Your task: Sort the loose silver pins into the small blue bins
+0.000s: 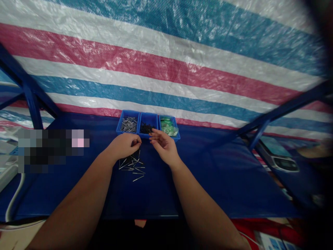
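Observation:
My left hand (126, 144) is closed with the fingers curled in a pinch; something dark shows at the fingertips, too small to make out. Below it, a loose pile of thin silver metal pins (137, 170) lies on the blue table, partly covered by the hand. My right hand (165, 147) is held with its fingers loosely bent and apart, nothing visible in them, at the front edge of a middle blue bin (149, 118) of small black parts (146, 128). Left of it, another blue bin (120, 126) contains many short metal pins (129, 123).
A third blue bin (176, 122) on the right holds green and clear plastic bags (168, 126). Behind the blue table (208, 180) hangs a striped plastic sheet (166, 66). Blue metal struts (32, 104) flank both sides. A digital scale (284, 164) stands at right.

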`<action>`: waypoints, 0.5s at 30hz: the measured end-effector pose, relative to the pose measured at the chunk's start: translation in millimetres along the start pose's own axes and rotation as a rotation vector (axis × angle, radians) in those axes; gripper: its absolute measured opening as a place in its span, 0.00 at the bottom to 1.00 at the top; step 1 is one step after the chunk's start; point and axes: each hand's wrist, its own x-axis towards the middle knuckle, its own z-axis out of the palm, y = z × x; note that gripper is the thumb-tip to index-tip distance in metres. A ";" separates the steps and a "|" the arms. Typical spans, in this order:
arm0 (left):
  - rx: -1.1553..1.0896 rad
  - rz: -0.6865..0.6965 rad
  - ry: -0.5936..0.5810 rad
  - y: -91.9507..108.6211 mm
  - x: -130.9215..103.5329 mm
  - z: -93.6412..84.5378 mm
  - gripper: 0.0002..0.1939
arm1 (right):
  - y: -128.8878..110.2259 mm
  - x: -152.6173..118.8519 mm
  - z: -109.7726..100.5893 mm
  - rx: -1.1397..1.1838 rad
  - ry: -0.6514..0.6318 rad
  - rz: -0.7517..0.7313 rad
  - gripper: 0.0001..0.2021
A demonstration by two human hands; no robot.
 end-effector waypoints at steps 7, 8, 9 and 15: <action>-0.020 -0.004 0.008 0.8 -0.3 -1.5 0.10 | -17.1 -3.3 -6.8 -0.348 -0.288 -0.023 0.08; -0.019 -0.003 0.007 1.2 -0.2 -1.5 0.10 | -19.8 -3.7 -7.7 -0.385 -0.382 -0.038 0.07; -0.018 -0.003 0.004 1.7 0.0 -1.5 0.10 | -21.8 -4.0 -8.1 -0.415 -0.471 -0.055 0.08; -0.012 -0.018 -0.015 3.8 0.2 -0.2 0.10 | -20.8 -5.3 -4.9 -0.508 -0.693 -0.118 0.13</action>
